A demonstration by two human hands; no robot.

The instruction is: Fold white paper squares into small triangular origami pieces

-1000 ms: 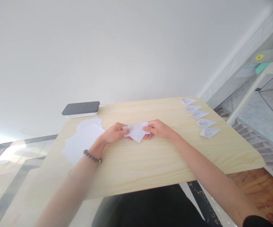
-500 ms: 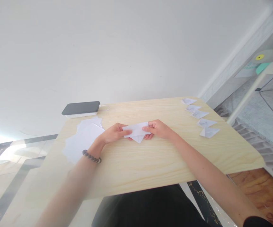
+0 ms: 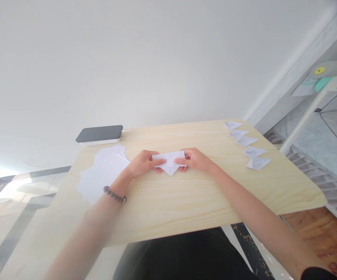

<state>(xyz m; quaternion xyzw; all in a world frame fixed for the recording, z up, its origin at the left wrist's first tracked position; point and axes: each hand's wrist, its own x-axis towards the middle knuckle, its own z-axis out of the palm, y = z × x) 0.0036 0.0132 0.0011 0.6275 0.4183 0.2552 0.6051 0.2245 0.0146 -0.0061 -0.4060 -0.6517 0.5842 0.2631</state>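
A partly folded white paper [image 3: 170, 160] lies at the middle of the light wooden table [image 3: 185, 198], with a folded point aimed toward me. My left hand [image 3: 143, 162] pinches its left end, fingers curled on the top fold. My right hand [image 3: 195, 159] pinches its right end the same way. A dark bead bracelet [image 3: 114, 194] sits on my left wrist.
A loose stack of white sheets [image 3: 101, 173] lies left of my hands. A dark phone on a white pad [image 3: 100, 134] rests at the table's far left edge. Several folded paper pieces [image 3: 248, 144] line the far right. A lamp stand [image 3: 311, 109] rises beyond the table's right edge.
Both hands have drawn slightly closer together on the paper, pressing its upper fold flatter against the table. The paper has stayed in place.
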